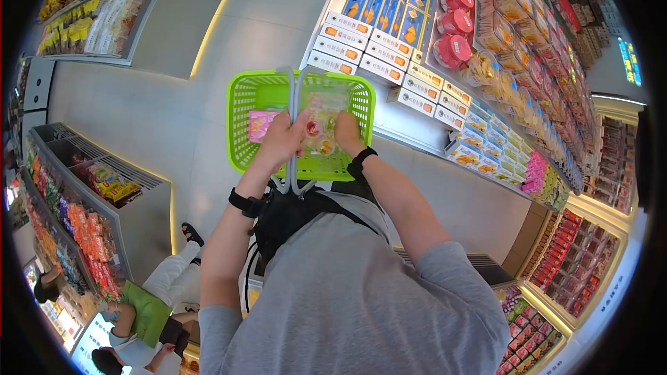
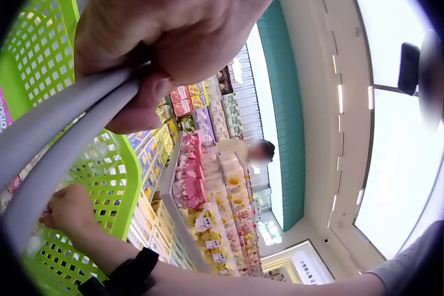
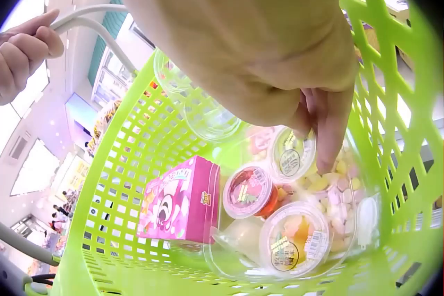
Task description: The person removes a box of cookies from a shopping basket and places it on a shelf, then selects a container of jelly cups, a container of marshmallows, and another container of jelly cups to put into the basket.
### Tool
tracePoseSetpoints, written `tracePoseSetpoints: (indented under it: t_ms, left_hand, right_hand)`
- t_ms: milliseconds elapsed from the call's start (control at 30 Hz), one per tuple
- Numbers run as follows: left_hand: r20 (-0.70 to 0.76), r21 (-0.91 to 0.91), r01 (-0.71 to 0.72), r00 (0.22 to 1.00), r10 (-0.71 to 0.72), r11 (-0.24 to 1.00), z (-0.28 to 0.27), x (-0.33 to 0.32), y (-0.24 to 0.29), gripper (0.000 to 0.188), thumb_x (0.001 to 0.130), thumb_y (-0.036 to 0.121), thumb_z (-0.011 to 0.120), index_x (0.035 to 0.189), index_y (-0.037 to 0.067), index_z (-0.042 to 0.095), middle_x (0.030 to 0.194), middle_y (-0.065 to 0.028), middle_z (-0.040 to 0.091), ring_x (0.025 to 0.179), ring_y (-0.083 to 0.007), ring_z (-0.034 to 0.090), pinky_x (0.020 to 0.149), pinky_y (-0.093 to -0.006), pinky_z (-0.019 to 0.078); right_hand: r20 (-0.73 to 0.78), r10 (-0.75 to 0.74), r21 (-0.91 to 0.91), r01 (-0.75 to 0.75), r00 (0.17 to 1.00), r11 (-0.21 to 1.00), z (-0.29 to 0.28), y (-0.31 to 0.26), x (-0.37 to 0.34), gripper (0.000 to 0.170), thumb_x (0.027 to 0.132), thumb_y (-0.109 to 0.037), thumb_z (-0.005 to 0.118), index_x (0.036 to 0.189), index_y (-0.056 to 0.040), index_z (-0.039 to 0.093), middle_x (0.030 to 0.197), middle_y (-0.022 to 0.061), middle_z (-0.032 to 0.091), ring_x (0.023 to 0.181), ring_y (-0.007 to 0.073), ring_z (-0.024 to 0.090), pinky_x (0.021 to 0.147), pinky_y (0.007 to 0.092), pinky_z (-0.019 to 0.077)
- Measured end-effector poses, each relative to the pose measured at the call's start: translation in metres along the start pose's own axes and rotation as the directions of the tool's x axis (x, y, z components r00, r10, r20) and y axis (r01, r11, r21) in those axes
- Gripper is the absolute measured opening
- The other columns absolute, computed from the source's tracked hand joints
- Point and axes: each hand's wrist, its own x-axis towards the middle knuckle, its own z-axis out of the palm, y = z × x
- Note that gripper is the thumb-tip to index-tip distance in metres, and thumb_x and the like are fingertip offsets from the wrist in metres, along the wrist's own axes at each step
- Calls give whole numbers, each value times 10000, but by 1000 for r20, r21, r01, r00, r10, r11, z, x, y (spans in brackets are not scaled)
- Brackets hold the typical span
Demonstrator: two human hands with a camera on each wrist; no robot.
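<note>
My left hand (image 1: 283, 139) grips the paired grey handles (image 2: 73, 119) of a green shopping basket (image 1: 233, 121), fingers curled round them. Inside the basket, my right hand (image 1: 349, 132) grips the edge of a clear plastic package (image 3: 365, 223) of sweets. Its fingertips come down beside a pale-lidded cup (image 3: 293, 157), and the thumb is mostly hidden. A red-lidded cup (image 3: 248, 190), an orange-filled cup (image 3: 295, 240) and pastel sweets (image 3: 340, 202) show in the package. A pink box (image 3: 177, 202) with a cartoon face sits beside it. Clear rounded plastic (image 3: 211, 119) stands behind.
A display of white boxes (image 1: 382, 55) and blue packs (image 1: 410, 24) is close ahead on the right. Pink-lidded jars (image 1: 455, 48) stand beyond. Snack shelves (image 1: 90, 236) line the left, where a person's leg (image 1: 170, 274) shows on the grey floor (image 1: 267, 10).
</note>
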Motion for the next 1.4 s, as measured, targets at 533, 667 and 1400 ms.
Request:
tracePoseSetpoints:
  t_ms: [533, 667, 1400]
  left_hand:
    - [87, -45, 21, 996, -18, 999, -5, 7, 7, 279, 998, 328, 528, 899, 77, 456, 607, 40, 405, 472, -55, 392, 444, -254, 411]
    - [89, -18, 19, 996, -17, 1000, -5, 6, 11, 270, 1001, 324, 526, 884, 95, 444, 601, 50, 394, 466, -51, 381, 446, -251, 405]
    - [69, 22, 9, 998, -10, 1000, -4, 3, 8, 298, 1006, 330, 514, 833, 105, 423, 576, 48, 390, 455, -62, 386, 438, -256, 407]
  right_hand:
    - [197, -124, -154, 156, 972, 976, -13, -33, -23, 153, 789, -95, 602, 888, 6, 659, 893, 216, 674, 807, 374, 678, 707, 461, 549]
    - [88, -70, -1, 71, 994, 998, -1, -22, -23, 166, 780, -93, 604, 908, -5, 662, 967, 210, 659, 851, 375, 664, 724, 450, 540]
    - [25, -644, -345, 611, 765, 713, 7, -59, -11, 162, 797, -95, 577, 928, -20, 635, 959, 119, 566, 892, 283, 619, 680, 357, 563]
